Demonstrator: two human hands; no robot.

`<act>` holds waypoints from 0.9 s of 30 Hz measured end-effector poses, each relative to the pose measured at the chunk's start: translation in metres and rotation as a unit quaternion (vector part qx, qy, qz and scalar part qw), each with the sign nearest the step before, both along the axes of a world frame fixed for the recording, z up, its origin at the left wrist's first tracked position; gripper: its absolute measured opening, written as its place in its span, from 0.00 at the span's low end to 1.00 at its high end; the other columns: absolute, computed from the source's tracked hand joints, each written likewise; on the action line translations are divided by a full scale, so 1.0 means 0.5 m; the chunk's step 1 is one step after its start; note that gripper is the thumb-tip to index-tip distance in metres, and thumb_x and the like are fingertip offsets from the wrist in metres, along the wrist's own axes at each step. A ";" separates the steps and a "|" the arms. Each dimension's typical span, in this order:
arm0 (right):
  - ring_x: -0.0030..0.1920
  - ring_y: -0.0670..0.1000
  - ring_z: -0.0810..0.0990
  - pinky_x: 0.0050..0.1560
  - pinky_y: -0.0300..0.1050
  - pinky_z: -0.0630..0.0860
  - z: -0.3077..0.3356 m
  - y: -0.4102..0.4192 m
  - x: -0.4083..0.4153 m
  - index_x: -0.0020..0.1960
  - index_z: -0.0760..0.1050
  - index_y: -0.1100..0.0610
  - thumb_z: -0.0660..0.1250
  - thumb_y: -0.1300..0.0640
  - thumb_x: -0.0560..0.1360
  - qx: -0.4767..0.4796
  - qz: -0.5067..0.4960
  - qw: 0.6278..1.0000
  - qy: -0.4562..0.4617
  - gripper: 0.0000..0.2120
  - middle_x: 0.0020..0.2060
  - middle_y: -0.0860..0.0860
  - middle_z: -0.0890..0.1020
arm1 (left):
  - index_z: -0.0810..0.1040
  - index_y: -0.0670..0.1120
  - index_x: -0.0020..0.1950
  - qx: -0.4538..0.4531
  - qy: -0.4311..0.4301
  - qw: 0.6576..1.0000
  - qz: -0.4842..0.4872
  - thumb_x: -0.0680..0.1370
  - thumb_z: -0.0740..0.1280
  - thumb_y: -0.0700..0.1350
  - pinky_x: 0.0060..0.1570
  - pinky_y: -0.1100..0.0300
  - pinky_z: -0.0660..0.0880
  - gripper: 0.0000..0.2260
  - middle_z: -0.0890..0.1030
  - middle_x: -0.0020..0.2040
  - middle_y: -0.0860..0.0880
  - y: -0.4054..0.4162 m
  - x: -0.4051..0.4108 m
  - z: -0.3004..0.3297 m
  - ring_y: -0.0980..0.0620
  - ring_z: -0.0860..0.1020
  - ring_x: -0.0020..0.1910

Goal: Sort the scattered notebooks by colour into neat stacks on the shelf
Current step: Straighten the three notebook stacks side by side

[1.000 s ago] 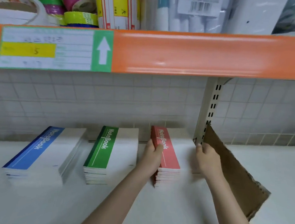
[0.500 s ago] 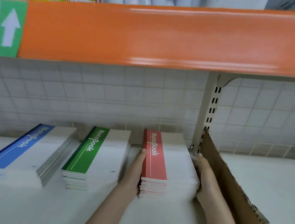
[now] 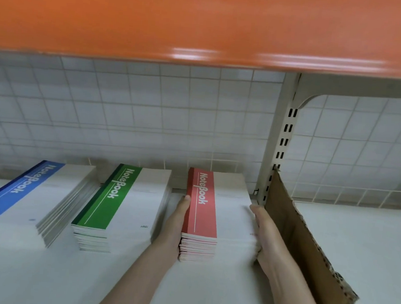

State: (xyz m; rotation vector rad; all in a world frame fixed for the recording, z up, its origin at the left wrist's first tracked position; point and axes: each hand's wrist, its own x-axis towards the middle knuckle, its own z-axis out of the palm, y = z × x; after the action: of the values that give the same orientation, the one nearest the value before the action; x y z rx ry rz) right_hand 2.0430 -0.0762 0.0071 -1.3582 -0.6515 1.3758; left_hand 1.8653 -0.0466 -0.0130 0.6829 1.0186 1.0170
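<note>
Head view: seen on the white shelf (image 3: 355,248), three notebook stacks in a row, namely blue stack (image 3: 23,200) far left, green stack (image 3: 120,208) beside it, red stack (image 3: 213,215) right of both. Pressed flat against the red stack's sides: left hand (image 3: 177,224), fingers straight, and right hand (image 3: 263,236), likewise. Just right, a leaning cardboard sheet (image 3: 306,251).

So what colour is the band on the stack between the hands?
Red, with white lettering, on the notebook stack, clearest in the head view.

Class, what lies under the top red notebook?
More red-spined notebooks stacked under the top red notebook, resting on the white shelf. Their covers are hidden; only edges show.
</note>
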 end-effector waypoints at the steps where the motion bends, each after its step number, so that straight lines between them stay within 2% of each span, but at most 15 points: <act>1: 0.23 0.46 0.78 0.28 0.38 0.67 0.001 -0.002 -0.002 0.41 0.76 0.52 0.60 0.45 0.76 0.009 0.003 1.000 0.000 0.13 0.21 0.46 0.79 | 0.82 0.46 0.48 0.003 -0.001 1.000 -0.001 0.77 0.61 0.61 0.34 0.60 0.77 0.20 0.85 0.39 0.45 -0.001 0.000 0.001 0.48 0.84 0.34; 3: 0.30 0.48 0.80 0.30 0.40 0.69 -0.001 -0.004 -0.007 0.42 0.77 0.50 0.60 0.43 0.76 0.021 0.005 1.000 0.004 0.13 0.24 0.46 0.81 | 0.81 0.46 0.50 0.009 -0.006 1.000 -0.007 0.77 0.61 0.60 0.35 0.59 0.77 0.20 0.85 0.40 0.44 -0.001 -0.001 0.003 0.48 0.84 0.35; 6: 0.48 0.52 0.82 0.45 0.45 0.74 -0.001 -0.012 -0.016 0.55 0.78 0.49 0.60 0.40 0.76 0.051 0.007 0.998 0.020 0.16 0.44 0.49 0.85 | 0.81 0.45 0.50 0.018 -0.008 0.999 -0.025 0.77 0.61 0.61 0.34 0.59 0.78 0.21 0.85 0.40 0.45 -0.006 -0.002 0.013 0.48 0.84 0.35; 8: 0.58 0.51 0.79 0.57 0.48 0.74 -0.003 -0.020 -0.012 0.65 0.74 0.50 0.62 0.39 0.75 0.103 -0.003 0.995 -0.006 0.23 0.57 0.49 0.81 | 0.80 0.45 0.51 0.040 0.009 0.998 -0.038 0.75 0.61 0.63 0.34 0.60 0.78 0.22 0.85 0.40 0.45 -0.013 -0.003 0.024 0.48 0.84 0.36; 10: 0.64 0.48 0.74 0.64 0.46 0.71 -0.004 -0.032 -0.007 0.71 0.68 0.52 0.66 0.39 0.69 0.169 -0.002 0.984 -0.051 0.33 0.64 0.46 0.76 | 0.78 0.48 0.59 0.094 0.053 0.994 -0.031 0.72 0.65 0.64 0.40 0.58 0.79 0.24 0.85 0.48 0.46 -0.024 -0.005 0.030 0.49 0.84 0.43; 12: 0.64 0.44 0.74 0.59 0.40 0.73 -0.005 -0.042 -0.008 0.71 0.67 0.53 0.70 0.43 0.65 0.219 0.007 0.972 -0.088 0.36 0.62 0.43 0.76 | 0.69 0.57 0.70 0.181 0.104 0.978 -0.031 0.72 0.68 0.63 0.48 0.59 0.78 0.28 0.80 0.59 0.51 -0.036 -0.008 0.028 0.53 0.81 0.54; 13: 0.60 0.42 0.77 0.54 0.37 0.76 -0.006 -0.044 -0.011 0.68 0.71 0.52 0.71 0.46 0.66 0.245 0.013 0.964 -0.102 0.31 0.59 0.41 0.79 | 0.64 0.61 0.72 0.218 0.117 0.968 -0.035 0.72 0.68 0.61 0.50 0.63 0.77 0.29 0.77 0.63 0.56 -0.043 -0.008 0.025 0.56 0.79 0.58; 15: 0.50 0.33 0.80 0.44 0.25 0.74 -0.011 -0.043 -0.022 0.57 0.76 0.45 0.69 0.52 0.73 0.282 0.023 0.949 -0.138 0.13 0.49 0.34 0.82 | 0.63 0.64 0.71 0.257 0.116 0.959 -0.028 0.72 0.67 0.57 0.48 0.69 0.76 0.29 0.75 0.64 0.62 -0.054 -0.006 0.019 0.63 0.77 0.59; 17: 0.48 0.24 0.75 0.42 0.17 0.67 -0.006 -0.043 -0.030 0.52 0.74 0.39 0.63 0.54 0.78 0.295 0.015 0.943 -0.156 0.09 0.45 0.25 0.79 | 0.66 0.64 0.68 0.261 0.093 0.961 -0.018 0.74 0.66 0.53 0.45 0.72 0.75 0.23 0.76 0.63 0.62 -0.054 -0.004 0.016 0.65 0.78 0.56; 19: 0.49 0.24 0.74 0.42 0.17 0.66 -0.006 -0.039 -0.030 0.51 0.74 0.40 0.57 0.56 0.81 0.300 0.018 0.942 -0.151 0.12 0.45 0.25 0.78 | 0.66 0.63 0.67 0.253 0.074 0.965 -0.011 0.78 0.64 0.47 0.43 0.71 0.75 0.20 0.76 0.61 0.62 -0.050 -0.001 0.014 0.64 0.79 0.53; 22: 0.51 0.29 0.77 0.44 0.20 0.69 -0.016 -0.028 -0.025 0.51 0.77 0.42 0.53 0.58 0.83 0.294 0.019 0.945 -0.145 0.16 0.47 0.31 0.81 | 0.65 0.59 0.69 0.243 0.059 0.968 -0.002 0.79 0.62 0.40 0.42 0.70 0.76 0.22 0.76 0.61 0.59 -0.048 0.003 0.011 0.63 0.81 0.51; 27: 0.50 0.32 0.78 0.44 0.21 0.70 -0.014 -0.031 -0.026 0.51 0.78 0.44 0.53 0.59 0.83 0.304 0.023 0.942 -0.141 0.17 0.47 0.34 0.82 | 0.65 0.59 0.69 0.241 0.066 0.968 0.002 0.80 0.61 0.38 0.42 0.69 0.77 0.22 0.77 0.60 0.59 -0.050 0.005 0.011 0.63 0.81 0.50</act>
State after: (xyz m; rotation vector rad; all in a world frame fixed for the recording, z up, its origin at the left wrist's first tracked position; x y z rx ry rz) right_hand 2.0301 -0.0915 0.0002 -1.0368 -1.1935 0.9003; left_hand 1.8681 -0.0717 -0.0074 1.1604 0.8894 1.2513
